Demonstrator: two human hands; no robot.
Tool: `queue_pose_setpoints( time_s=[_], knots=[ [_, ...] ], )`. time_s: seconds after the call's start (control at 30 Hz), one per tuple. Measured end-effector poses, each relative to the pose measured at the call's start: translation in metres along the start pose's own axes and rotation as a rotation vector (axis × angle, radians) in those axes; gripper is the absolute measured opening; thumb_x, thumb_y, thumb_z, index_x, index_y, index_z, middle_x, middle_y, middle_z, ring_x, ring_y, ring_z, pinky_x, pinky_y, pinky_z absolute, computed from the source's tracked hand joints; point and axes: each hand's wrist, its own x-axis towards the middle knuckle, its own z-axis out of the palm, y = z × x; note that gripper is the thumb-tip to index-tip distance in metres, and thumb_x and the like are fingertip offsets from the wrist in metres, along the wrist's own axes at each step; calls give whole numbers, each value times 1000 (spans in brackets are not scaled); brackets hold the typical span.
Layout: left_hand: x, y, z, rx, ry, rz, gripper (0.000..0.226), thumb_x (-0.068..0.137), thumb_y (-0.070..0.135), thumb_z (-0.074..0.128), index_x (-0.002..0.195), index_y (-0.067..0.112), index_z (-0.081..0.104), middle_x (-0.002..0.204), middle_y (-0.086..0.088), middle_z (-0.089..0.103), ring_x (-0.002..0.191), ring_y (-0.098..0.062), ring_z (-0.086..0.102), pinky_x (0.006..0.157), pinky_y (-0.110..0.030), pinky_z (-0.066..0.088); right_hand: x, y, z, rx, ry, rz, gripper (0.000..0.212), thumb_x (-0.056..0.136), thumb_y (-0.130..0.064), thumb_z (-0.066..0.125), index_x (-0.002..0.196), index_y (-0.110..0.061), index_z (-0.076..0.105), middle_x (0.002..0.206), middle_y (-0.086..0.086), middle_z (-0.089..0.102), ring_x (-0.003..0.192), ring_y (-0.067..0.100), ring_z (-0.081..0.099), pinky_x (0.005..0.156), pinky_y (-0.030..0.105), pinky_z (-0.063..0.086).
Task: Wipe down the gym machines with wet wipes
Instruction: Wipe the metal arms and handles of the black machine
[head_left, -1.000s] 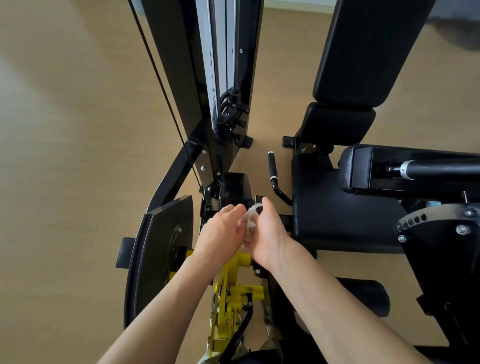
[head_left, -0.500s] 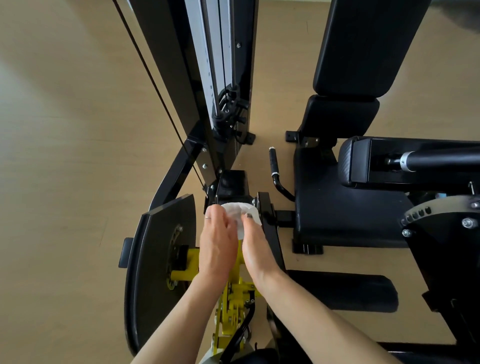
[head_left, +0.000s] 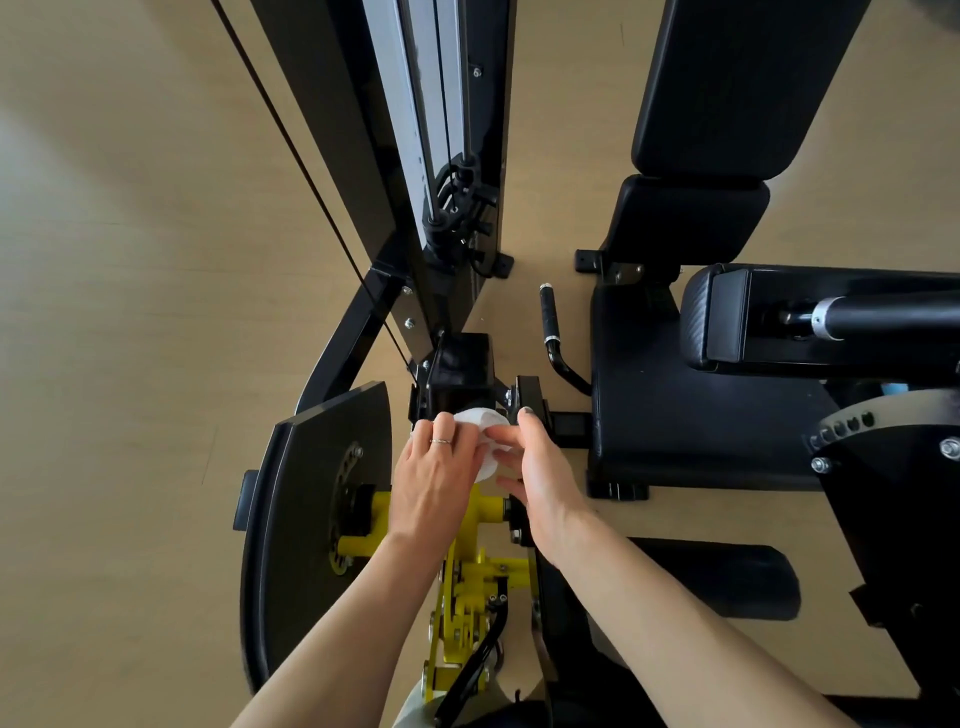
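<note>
1. Pale wooden flooring is stretching out under a black gym machine, its tall weight column rising at the far centre and a padded seat sitting to the right.
2. A person is leaning over the machine's near end, both bare forearms reaching in above a yellow bracket.
3. Between the hands, a white wet wipe is being held bunched, just above the black frame block.
4. On the left, the left hand, a ring on one finger, is lying over the wipe with fingers curled onto it.
5. On the right, the right hand is pinching the wipe's right edge between thumb and fingers.
6. By appearance, the wipe is being unfolded or regripped, not yet pressed to metal.
7. Risks from here: a loose pinch could be letting the damp wipe drop among the yellow linkage, and fingers working near bolts, the cable and pivot edges could be getting snagged or nipped.
8. A black round plate is standing close on the left.
</note>
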Motion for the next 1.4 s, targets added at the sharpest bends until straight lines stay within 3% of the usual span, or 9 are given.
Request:
queue_pose_setpoints(
  time_s=[0.13,0.3,0.4,0.5,0.57,0.67,0.8,1.13,1.4],
  knots=[
    [-5,8,5,-155,115,-146,41,74,11,83,110,14,63,108,-8,51,90,-24,46,68,-35,53,-6,11,10,-10,22,-36,37,107,-40,40,116,-26,72,112,-2,74,107,10,67,103,36,52],
    [-10,10,14,-183,104,-152,29,79,10,78,106,11,65,103,-5,55,88,-21,48,70,-31,48,-21,22,19,13,-20,-48,22,110,-25,41,128,-20,52,107,-13,58,86,-11,60,58,0,43],
    [-19,5,26,-205,44,-113,25,84,8,74,108,10,66,103,-5,56,92,-21,47,70,-28,46,-20,27,25,20,-10,-8,23,110,-29,42,131,-23,48,111,-12,58,94,-5,57,62,5,45],
    [-32,3,25,-449,-5,-298,30,83,-1,74,111,6,64,109,-11,57,92,-15,52,70,-20,47,-15,38,34,34,-73,87,40,107,-48,39,129,-24,62,118,-5,68,110,5,61,92,21,48],
    [-38,-3,22,-571,42,-423,5,96,2,60,99,5,58,106,-14,54,78,-6,51,63,-18,48,-15,46,37,128,-108,158,47,106,-53,38,132,-25,65,125,-2,70,119,12,62,100,31,48],
    [-38,-4,3,-626,219,-430,22,101,9,54,81,11,47,96,0,41,65,-11,47,51,-30,48,-21,41,34,202,-112,172,46,109,-46,35,126,-18,69,117,4,75,112,17,69,94,31,55],
    [-14,8,-32,-633,315,-340,12,101,12,56,89,7,56,104,0,44,75,-11,50,63,-23,44,-28,22,21,168,-59,-13,45,110,-38,36,113,-16,75,111,4,76,108,16,69,94,29,53],
    [22,16,-16,-389,84,-196,38,85,13,72,119,11,56,121,-8,48,109,-21,45,81,-29,57,-17,2,8,-22,-83,-146,35,109,-37,37,134,-16,51,113,-4,63,99,0,60,56,1,45],
    [-20,31,-6,-624,16,-410,22,92,4,64,106,18,54,107,-1,51,85,-10,50,64,-15,40,-30,20,5,-187,-164,41,41,109,-44,31,128,-28,63,120,-2,64,107,12,57,85,25,41]
  ],
)
